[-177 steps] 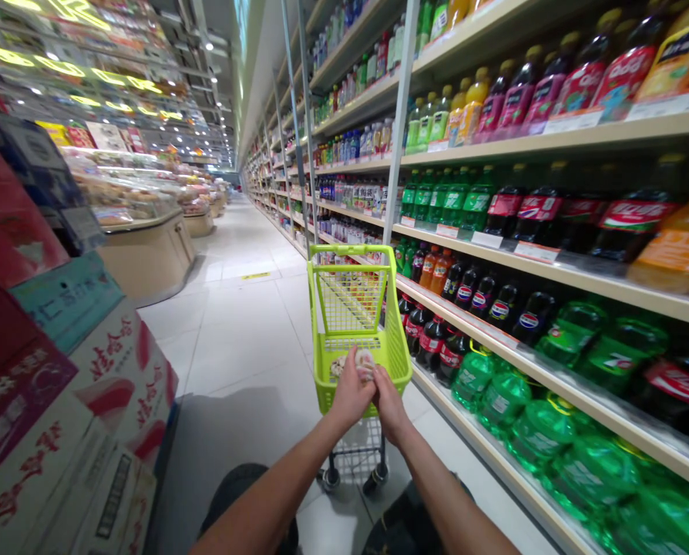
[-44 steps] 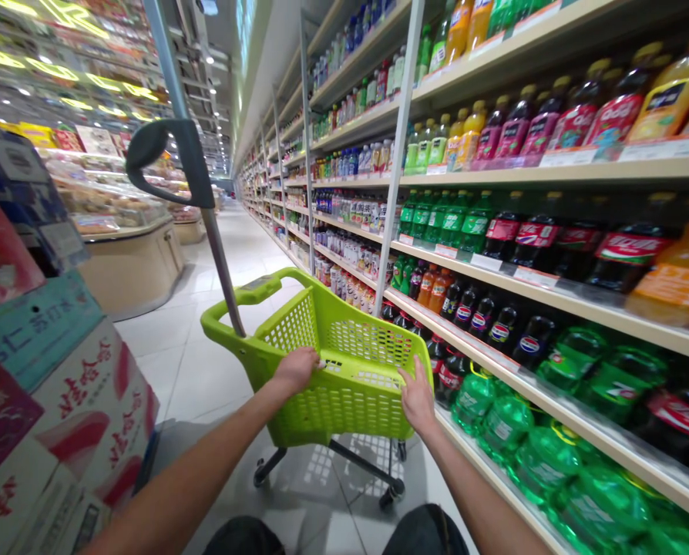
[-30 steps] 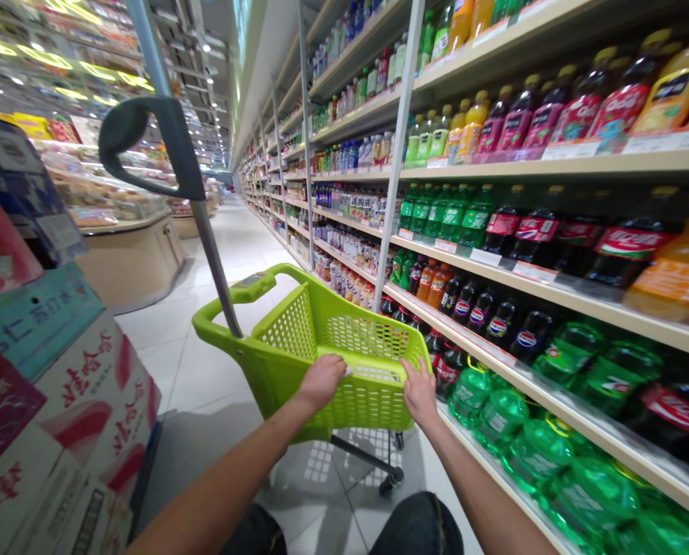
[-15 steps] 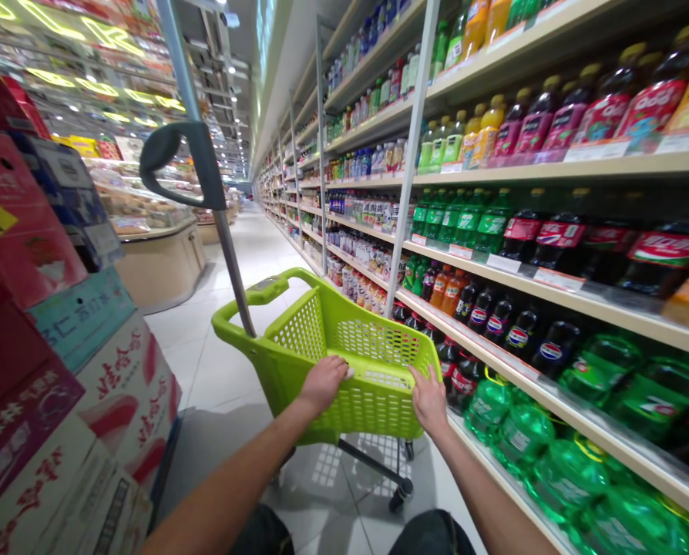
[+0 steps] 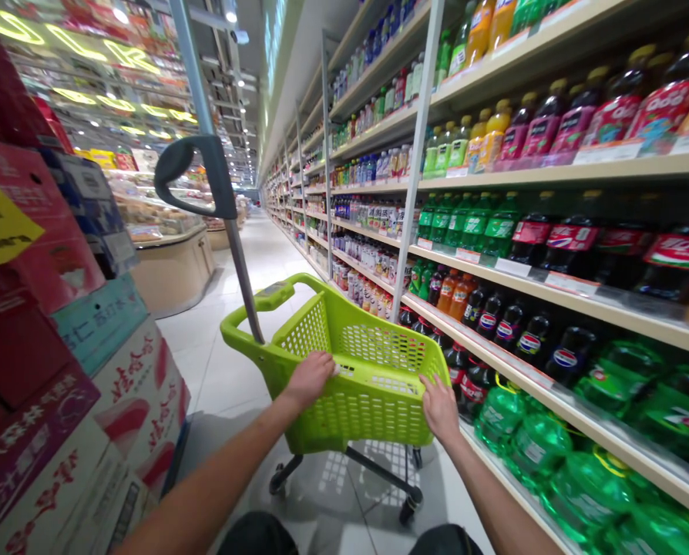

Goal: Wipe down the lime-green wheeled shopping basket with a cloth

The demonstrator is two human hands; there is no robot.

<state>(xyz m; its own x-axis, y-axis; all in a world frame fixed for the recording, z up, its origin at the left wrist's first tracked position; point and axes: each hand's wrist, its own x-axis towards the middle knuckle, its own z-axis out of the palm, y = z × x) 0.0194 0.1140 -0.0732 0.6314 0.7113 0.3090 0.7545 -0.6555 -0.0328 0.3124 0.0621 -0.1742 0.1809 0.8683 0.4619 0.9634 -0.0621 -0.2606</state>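
Note:
A lime-green plastic shopping cart [image 5: 373,420] with perforated walls stands before me on a dark wheeled frame; no goods show in its basket. Over the near side rim, my left hand [image 5: 310,378] is closed, and a small white spot I cannot make out shows by its fingertips. My right hand [image 5: 440,407] grips the rim near the basket's right end, its fingers bent over the edge. From the cart's left end rises a grey metal pole [image 5: 241,281] with a dark looped handle [image 5: 197,177] on it.
Shelves of drink bottles [image 5: 498,223] line the right side, with large green bottles [image 5: 529,439] at floor level close to my right arm. Stacked drink cartons [image 5: 139,385] stand at left. Behind them is a rounded display counter [image 5: 174,270], and a tiled aisle [image 5: 252,239] runs ahead.
The view has shifted a little, so the cart and shelves sit slightly further right. My left hand has slid a short way left along the rim; my right hand keeps its place.

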